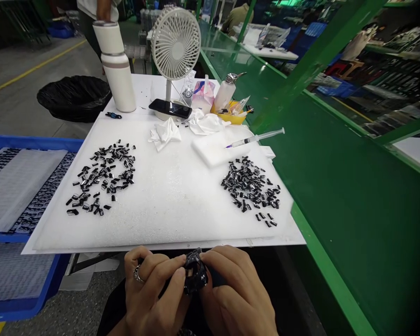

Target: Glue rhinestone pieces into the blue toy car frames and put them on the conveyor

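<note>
In the head view, the left grip (150,289) and right grip (236,291) pinch a black moulded piece (195,271) between them, a white foam sheet (168,210) just ahead bearing two heaps of small black parts (103,177), a syringe (255,139) beyond.

The left hand (150,284) and the right hand (236,291) are held close together at the bottom of the view. The fingers (217,261) are bent in and pinched, and a ring (138,274) is worn on the left hand.
</note>
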### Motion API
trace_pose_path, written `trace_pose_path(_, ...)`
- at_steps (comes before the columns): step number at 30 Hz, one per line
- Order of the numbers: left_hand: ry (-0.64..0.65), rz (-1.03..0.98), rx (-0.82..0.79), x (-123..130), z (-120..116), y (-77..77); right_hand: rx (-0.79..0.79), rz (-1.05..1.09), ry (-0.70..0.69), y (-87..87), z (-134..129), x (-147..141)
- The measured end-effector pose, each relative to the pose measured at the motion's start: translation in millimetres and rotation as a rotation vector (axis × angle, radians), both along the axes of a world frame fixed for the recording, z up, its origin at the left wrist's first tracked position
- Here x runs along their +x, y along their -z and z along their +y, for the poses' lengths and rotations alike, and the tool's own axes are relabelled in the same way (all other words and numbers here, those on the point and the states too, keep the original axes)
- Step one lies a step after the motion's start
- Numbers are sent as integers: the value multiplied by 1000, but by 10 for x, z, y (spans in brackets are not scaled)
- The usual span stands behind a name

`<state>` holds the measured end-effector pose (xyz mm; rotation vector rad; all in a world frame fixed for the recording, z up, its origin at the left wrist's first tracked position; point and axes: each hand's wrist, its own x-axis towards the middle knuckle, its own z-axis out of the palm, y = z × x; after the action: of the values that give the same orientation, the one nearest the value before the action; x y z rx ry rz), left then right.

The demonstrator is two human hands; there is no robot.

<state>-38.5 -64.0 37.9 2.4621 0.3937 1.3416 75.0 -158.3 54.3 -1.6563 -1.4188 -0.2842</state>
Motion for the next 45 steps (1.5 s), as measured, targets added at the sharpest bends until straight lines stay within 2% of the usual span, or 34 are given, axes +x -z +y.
trace_pose_path(5, 26, 5, -32, 34, 20, -6, -49, -18, -112, -51, 10, 119)
trace_pose_path(9, 24, -1, -66, 147, 55, -55, -45, 53, -148, -11, 20, 232)
trace_pose_path(12, 33, 43, -101, 210, 90, -79, -120, 185, -176, 9, 7, 285)
trace_pose_path(17, 54, 108, -138, 219, 136, -126, -194, 329, -76, -88, -28, 350)
trace_pose_path(22, 49, 162, -281, 205, 104, -138, -316, 568, -83, -131, -43, 409)
trace_pose_path(27, 81, 163, -315, 209, 98, -125, -285, 900, -88, -105, -117, 493)
trace_pose_path(29, 103, 151, -324, 181, 120, -108, -193, 1076, 22, -98, -241, 685)
trace_pose_path(31, 105, 152, -341, 138, 156, -76, -54, 1213, 250, -90, -469, 1008)
trace_pose_path(32, 100, 146, -347, 118, 176, -55, 14, 1255, 415, -85, -626, 1201)
trace_pose_path(35, 68, 134, -410, 85, 229, 7, 123, 1213, 699, -47, -1216, 1761)
trace_pose_path(37, 46, 142, -478, 85, 246, 31, 112, 1219, 876, 9, -1615, 2016)
trace_pose_path(39, 28, 153, -529, 92, 251, 43, 47, 1237, 999, 91, -1942, 2145)
trace_pose_path(42, 12, 147, -544, 102, 252, 49, -68, 1248, 1086, 231, -2259, 2179)
trace_pose_path(45, 17, 129, -535, 111, 254, 55, -151, 1227, 1120, 339, -2449, 2167)
